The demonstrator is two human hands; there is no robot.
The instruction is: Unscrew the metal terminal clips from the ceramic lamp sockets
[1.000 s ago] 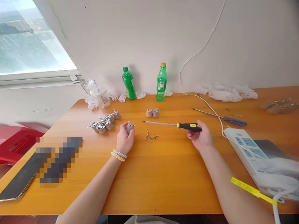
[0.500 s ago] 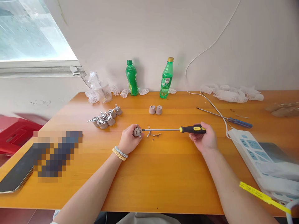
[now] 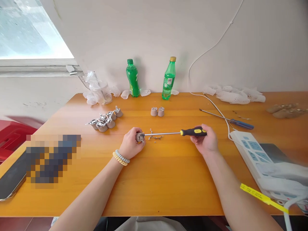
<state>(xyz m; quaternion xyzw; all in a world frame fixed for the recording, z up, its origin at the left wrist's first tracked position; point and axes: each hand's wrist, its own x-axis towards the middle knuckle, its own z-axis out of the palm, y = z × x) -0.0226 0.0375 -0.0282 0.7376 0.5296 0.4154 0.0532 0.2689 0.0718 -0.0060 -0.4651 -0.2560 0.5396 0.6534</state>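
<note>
Orange wood worktop (image 3: 168,179), pretty cluttered. The left hand (image 3: 131,144) is closed around a small grey ceramic socket (image 3: 139,137) with a metal bracket on it, holding it right on the worktop surface near the middle. The right hand (image 3: 204,141) is wrapped around the black and yellow handle of a screwdriver (image 3: 173,132), shaft lying nearly level and pointing left, tip right at the socket's face. Can't quite tell if the tip is seated in a screw, too small to see.

Just under the shaft there's a little scatter of loose metal clips and screws (image 3: 155,138). Further back and to the left sits a pile of finished sockets with brackets (image 3: 104,120), and two bare sockets (image 3: 157,111) stand side by side behind the shaft. Two green bottles (image 3: 132,78) are up against the wall. A second screwdriver with a blue handle (image 3: 228,119) lies off to the right, near a white power strip (image 3: 250,152) whose cable runs up the wall. Phone (image 3: 12,179) at the left edge.
</note>
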